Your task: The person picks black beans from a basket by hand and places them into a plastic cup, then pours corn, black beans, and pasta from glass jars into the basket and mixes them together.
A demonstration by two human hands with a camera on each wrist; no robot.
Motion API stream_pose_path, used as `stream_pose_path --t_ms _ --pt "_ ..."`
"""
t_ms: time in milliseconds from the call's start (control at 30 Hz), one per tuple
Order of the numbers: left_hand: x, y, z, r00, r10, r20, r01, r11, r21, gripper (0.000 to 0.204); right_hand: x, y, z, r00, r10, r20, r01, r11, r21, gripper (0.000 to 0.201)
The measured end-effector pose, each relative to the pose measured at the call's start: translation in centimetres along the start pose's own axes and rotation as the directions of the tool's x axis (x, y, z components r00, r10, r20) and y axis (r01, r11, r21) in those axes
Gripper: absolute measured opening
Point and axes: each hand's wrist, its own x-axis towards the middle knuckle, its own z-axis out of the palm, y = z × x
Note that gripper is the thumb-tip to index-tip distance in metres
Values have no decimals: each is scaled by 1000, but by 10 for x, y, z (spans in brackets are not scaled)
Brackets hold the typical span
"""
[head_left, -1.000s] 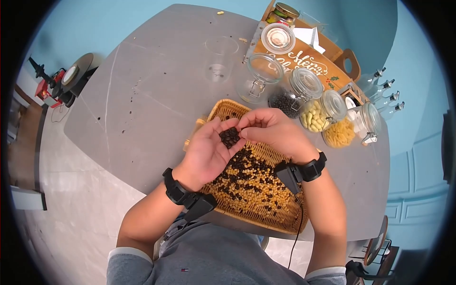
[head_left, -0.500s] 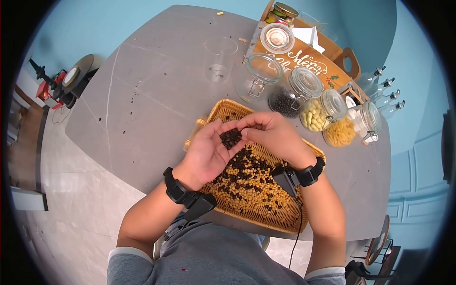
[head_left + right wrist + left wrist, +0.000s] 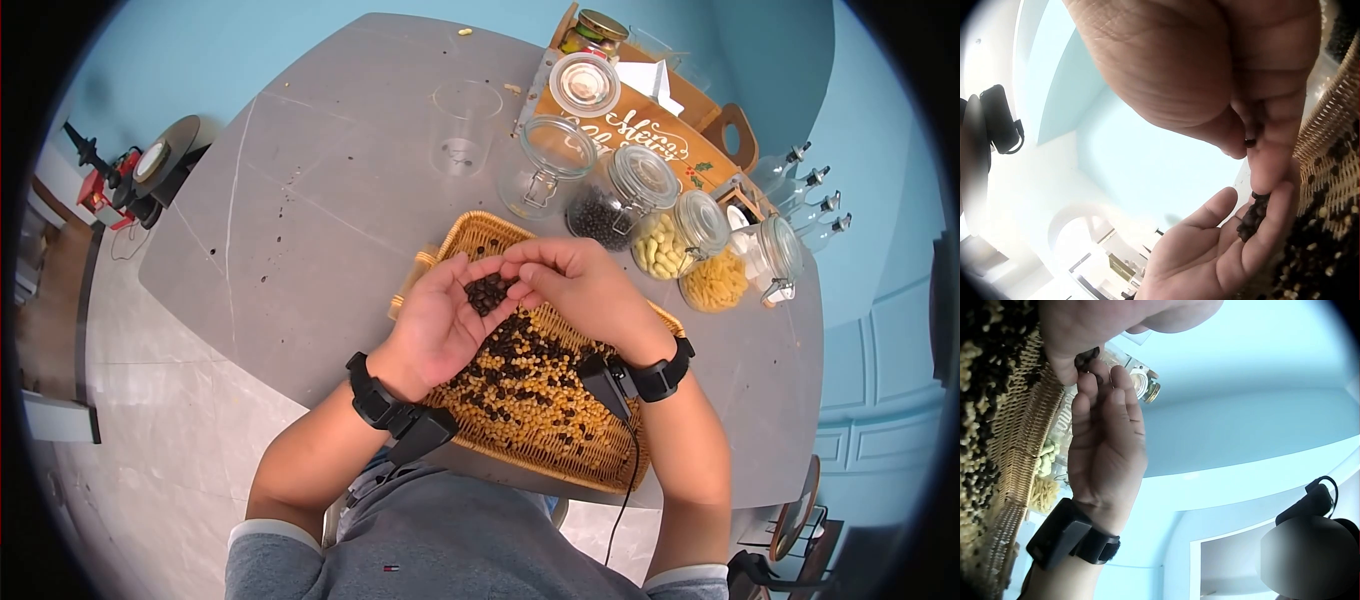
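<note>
Palm up over the wicker basket (image 3: 470,222), the left hand (image 3: 430,325) cradles a small heap of dark beans (image 3: 487,294) on its loosely bent fingers. Its thumb stands apart from the heap in the right wrist view. The right hand (image 3: 590,295) is palm down beside it, fingertips at the left hand's fingers. Between the right thumb and fingers, the right wrist view shows a dark bean (image 3: 1250,143). Mixed yellow kernels and dark beans (image 3: 535,385) cover much of the basket floor below both hands.
Behind the basket stand an open empty jar (image 3: 545,175) and jars of dark beans (image 3: 602,218), pale green pieces (image 3: 660,248) and yellow pasta (image 3: 714,280). A clear cup (image 3: 462,125) is further left. Loose dark bits dot the grey table (image 3: 330,220); a cable hangs from the right wrist.
The right hand has shifted a little toward the body and to the right, its fingers still by the left hand's. The left hand has barely moved and still holds its heap.
</note>
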Motion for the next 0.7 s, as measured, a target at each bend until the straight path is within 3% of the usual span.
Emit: stream_pose_path --t_ms 267,367,433,533,667,700 --pt "-2 0 2 998 -6 70 7 1000 -23 48 0 -1 10 993 -71 -95 76 996 44 21" --pt "-2 0 5 999 -3 46 3 1000 -13 47 0 -8 10 994 -53 -95 56 998 34 22" --pt "-3 1 10 998 -31 -47 30 999 -33 43 -2 -10 6 992 25 -125 -5 987 162 22" --pt "0 0 1 991 -43 -123 37 998 -52 38 -8 -1 -1 983 21 -185 22 974 227 22" --pt "-2 19 2 991 -45 -129 42 999 -25 29 -32 11 -9 979 -28 -201 75 971 227 21" --pt "-1 30 2 997 -25 -76 24 1000 -12 27 -40 12 -12 980 2 -199 47 969 243 22"
